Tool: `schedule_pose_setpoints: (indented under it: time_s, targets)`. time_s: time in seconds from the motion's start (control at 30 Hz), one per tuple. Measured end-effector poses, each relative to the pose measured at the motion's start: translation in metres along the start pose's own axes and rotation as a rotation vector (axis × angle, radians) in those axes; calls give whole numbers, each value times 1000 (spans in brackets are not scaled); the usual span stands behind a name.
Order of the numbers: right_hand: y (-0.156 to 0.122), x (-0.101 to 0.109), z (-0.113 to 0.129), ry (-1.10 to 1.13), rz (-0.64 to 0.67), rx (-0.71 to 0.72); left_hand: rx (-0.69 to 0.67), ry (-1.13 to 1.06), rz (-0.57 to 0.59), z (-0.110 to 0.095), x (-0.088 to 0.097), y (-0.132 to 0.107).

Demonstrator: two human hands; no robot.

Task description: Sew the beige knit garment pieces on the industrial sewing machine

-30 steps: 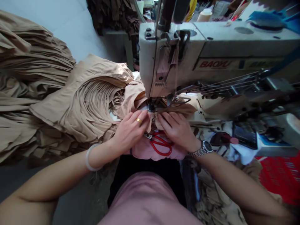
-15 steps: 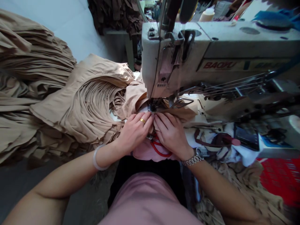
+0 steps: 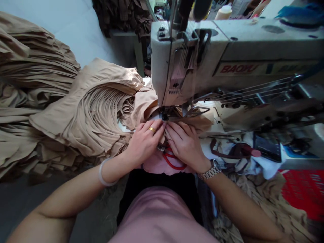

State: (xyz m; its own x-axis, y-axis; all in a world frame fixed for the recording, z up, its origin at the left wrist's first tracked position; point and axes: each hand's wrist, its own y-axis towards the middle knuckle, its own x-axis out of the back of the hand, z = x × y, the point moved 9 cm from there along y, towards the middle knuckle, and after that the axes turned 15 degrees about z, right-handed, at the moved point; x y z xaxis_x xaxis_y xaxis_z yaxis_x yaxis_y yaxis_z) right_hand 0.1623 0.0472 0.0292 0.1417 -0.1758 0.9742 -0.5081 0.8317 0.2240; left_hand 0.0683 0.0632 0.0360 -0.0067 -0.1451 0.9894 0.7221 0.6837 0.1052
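tan cloth (image 3: 202,122) lies under the sewing machine (image 3: 192,67), spread to the right of the presser foot (image 3: 164,114), and a bit of it shows between the 2 hands. the left hand (image 3: 143,141) and the right hand (image 3: 188,145) are palm down with bent fingers, their fingertips nearly meeting just in front of the foot. each grip looks narrow, fingers drawn together over the cloth edge; the thumbs are hidden, so i cannot tell whether the cloth is pinched or only pressed flat.

the step in hand seems to be lining up the edge at the needle area. i judge that the next move calls for both hands to guide the cloth evenly and flat, with the fingertips clear of the foot. whether the needle is down is too small to tell.

red-handled scissors (image 3: 174,165) rest on pink cloth (image 3: 154,164) below the hands, partly covered by the right hand. to the left, a stack of tan pieces (image 3: 98,111) fans out near the machine, its folds curving around.
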Motion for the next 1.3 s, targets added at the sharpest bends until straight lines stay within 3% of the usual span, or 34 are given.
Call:
schedule_pose_setpoints:
  time_s: [0.23, 0.43, 0.57, 0.8, 1.07, 1.3]
  targets:
    - [14, 1, -9, 25, 27, -92, 40, -21, 27, 4, 1, 9]
    - [3, 12, -4, 151, -131, 61, -155, -121, -42, 7, 14, 1]
    - [-2, 16, 0, 178, -187, 113, -242, -163, -37, 13, 13, -1]
    - [7, 12, -6, 214, -173, 52, -216, -224, -94, 18, 8, 5]
    - [20, 3, -20, 174, -100, 2, -193, -178, -144, 24, 16, 16]
    - [17, 2, -20, 75, -45, 48, -131, -199, -56, 27, 8, 21]
